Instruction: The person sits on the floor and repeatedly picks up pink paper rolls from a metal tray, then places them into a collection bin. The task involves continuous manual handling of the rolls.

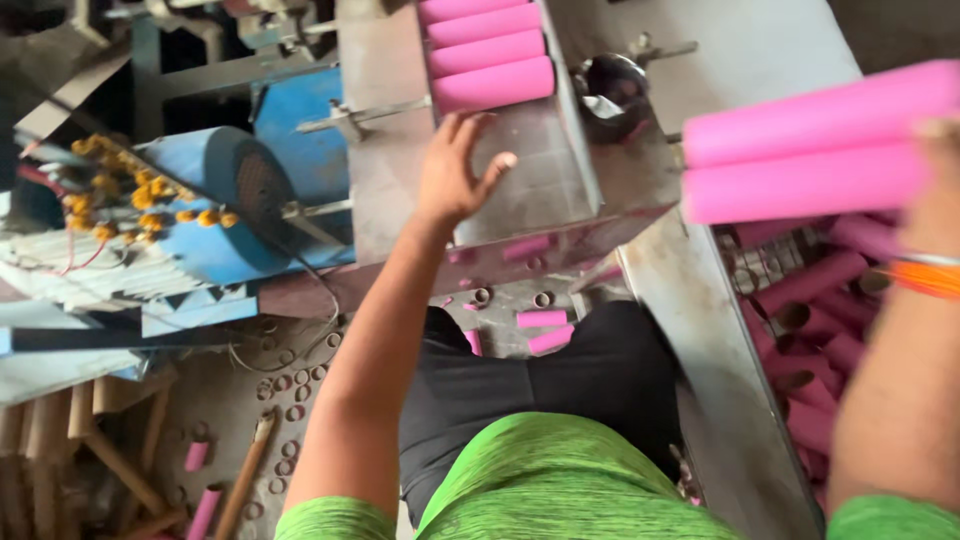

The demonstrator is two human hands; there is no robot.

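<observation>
Two smooth pink tubes (815,150) gripped in right hand (935,190); left hand (452,170) spread empty.

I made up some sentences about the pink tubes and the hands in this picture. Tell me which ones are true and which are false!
1. The right hand holds two pink tubes. True.
2. The left hand grips a pink tube. False: it is open with fingers spread, over the metal tray, holding nothing.
3. A row of pink tubes lies in the metal tray, above the left hand. True.
4. The person's shirt is red. False: it is bright green.
5. The bin of tubes on the right holds blue tubes. False: they are pink.
6. Small cut rings lie scattered on the floor. True.
</observation>
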